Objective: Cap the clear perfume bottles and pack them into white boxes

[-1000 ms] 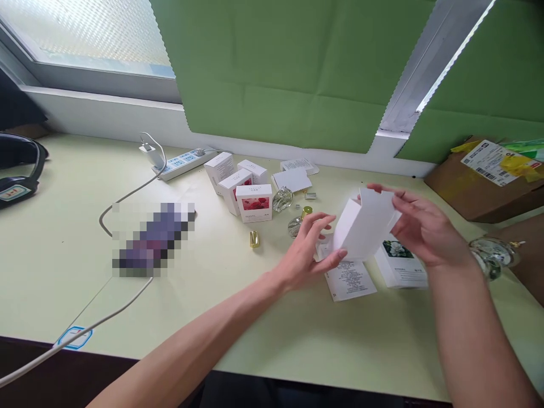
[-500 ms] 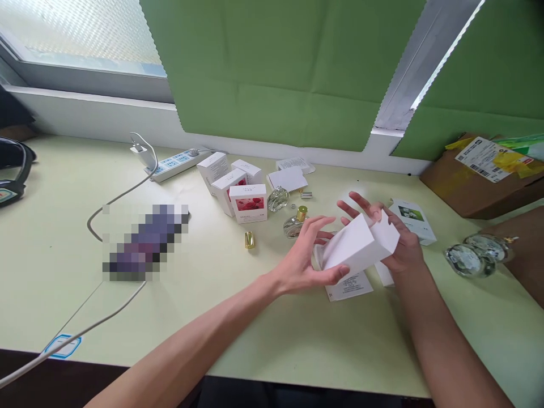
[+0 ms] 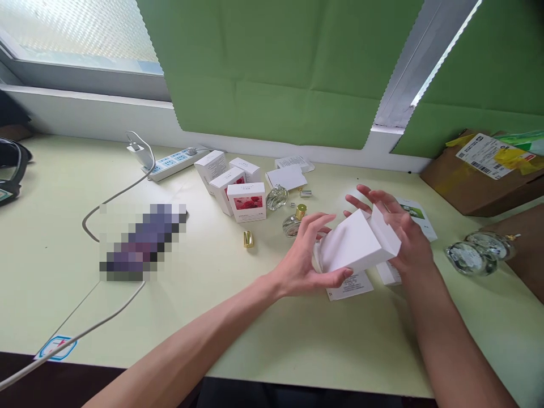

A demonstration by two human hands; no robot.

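My left hand point(image 3: 304, 255) grips a small white carton point(image 3: 351, 243) from its left side, thumb below and fingers above. The carton is tilted, with its end flap point(image 3: 385, 235) raised toward the right. Against that flap end rests my right hand point(image 3: 403, 232), its upper fingers stretched and apart; its thumb is hidden by the flap. A pale rounded edge shows between my left palm and the carton, too covered to name. Beneath lies a printed white sheet or box panel point(image 3: 351, 287). Just behind my left fingers is a glass perfume bottle point(image 3: 292, 225) with a gold neck.
Several white boxes with rose pictures point(image 3: 246, 203) stand behind, near another glass bottle point(image 3: 277, 197). A gold cap point(image 3: 248, 239) lies left of my hand. On the right are two glass bottles point(image 3: 470, 258) and a cardboard box point(image 3: 480, 175). A blurred-out phone-like object point(image 3: 144, 243) has a cable nearby.
My right hand has shifted slightly right, its fingers now further over the flap. The carton has turned a little and its flap stands more open. My left hand keeps its hold.
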